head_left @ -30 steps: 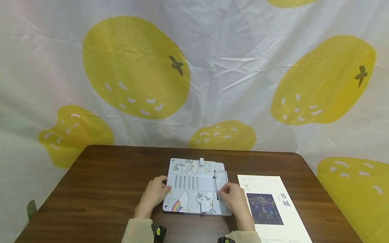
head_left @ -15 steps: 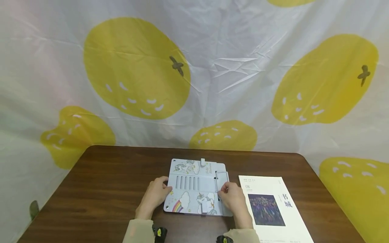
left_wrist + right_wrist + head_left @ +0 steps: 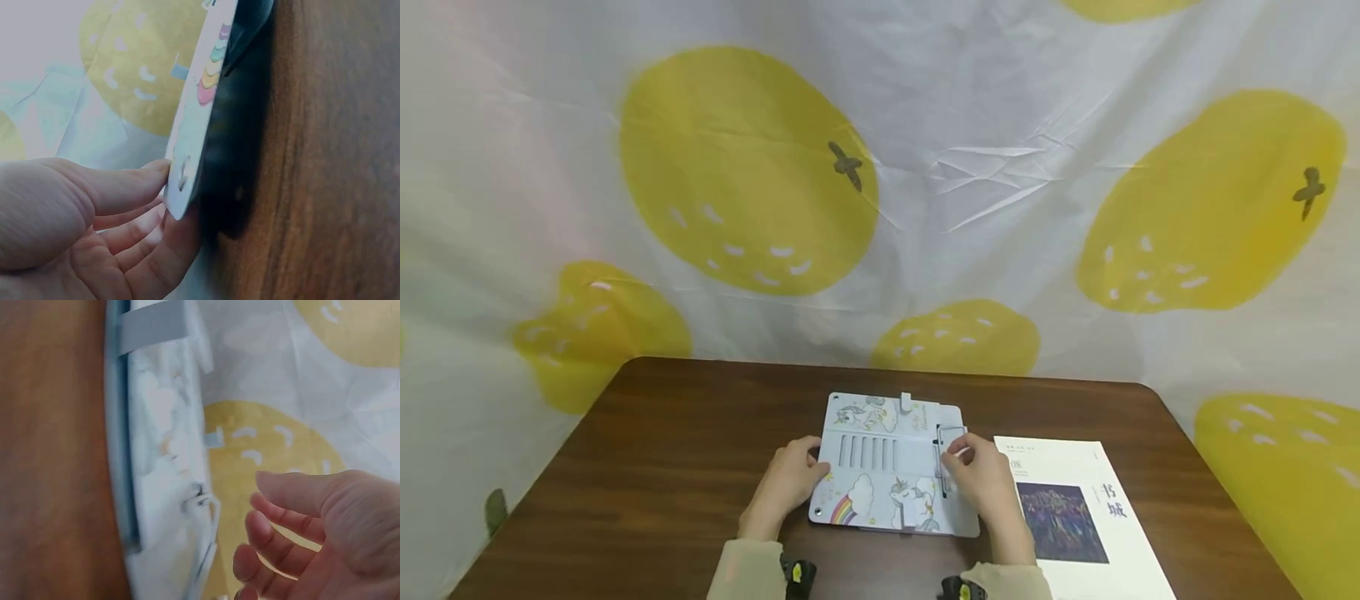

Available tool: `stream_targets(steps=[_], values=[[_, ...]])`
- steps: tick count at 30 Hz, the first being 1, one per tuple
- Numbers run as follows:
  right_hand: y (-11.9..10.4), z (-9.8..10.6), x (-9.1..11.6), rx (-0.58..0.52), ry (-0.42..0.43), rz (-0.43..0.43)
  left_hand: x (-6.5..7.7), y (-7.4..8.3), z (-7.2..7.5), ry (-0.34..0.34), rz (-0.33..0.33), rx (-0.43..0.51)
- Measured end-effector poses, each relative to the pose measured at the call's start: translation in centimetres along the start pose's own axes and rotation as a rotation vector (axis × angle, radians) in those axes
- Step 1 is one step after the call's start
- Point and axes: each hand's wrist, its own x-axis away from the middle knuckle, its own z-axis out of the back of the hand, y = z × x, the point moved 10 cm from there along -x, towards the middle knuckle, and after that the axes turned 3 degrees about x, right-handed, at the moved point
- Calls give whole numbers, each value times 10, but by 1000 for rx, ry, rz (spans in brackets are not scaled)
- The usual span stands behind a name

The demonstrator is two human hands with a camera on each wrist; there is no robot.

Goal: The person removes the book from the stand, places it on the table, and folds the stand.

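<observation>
A white book stand printed with unicorns and a rainbow lies on the table in the head view, with slots and a wire page holder at its right side. My left hand pinches the stand's left edge; in the left wrist view the thumb is on top and the fingers are beneath the corner. My right hand hovers over the stand's right side. In the right wrist view its fingers are loosely bent, with a gap between them and the wire, and hold nothing.
A cream-coloured magazine with a dark picture on its cover lies just right of the stand, partly behind my right forearm. The brown wooden table ends at a white curtain with yellow fruit shapes.
My right hand has lifted a little away from the lower part of the wire, its fingertips slightly farther up the stand. My left hand keeps its grip on the edge. The head view has shifted slightly.
</observation>
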Motion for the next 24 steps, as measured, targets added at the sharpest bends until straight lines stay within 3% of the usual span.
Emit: stream_targets(steps=[5,13,18,24], values=[[-17,10,-14,-7,24,91,-2,2,-14,-32,-9,5],[-56,-16,-49,0,-47,255,-6,4,-11,-25,-16,-16],[-52,-42,-76,28,-138,241,-7,3,-8,-23,-20,-26],[-36,-64,-90,89,-235,188,-5,-1,-16,-56,-27,2]])
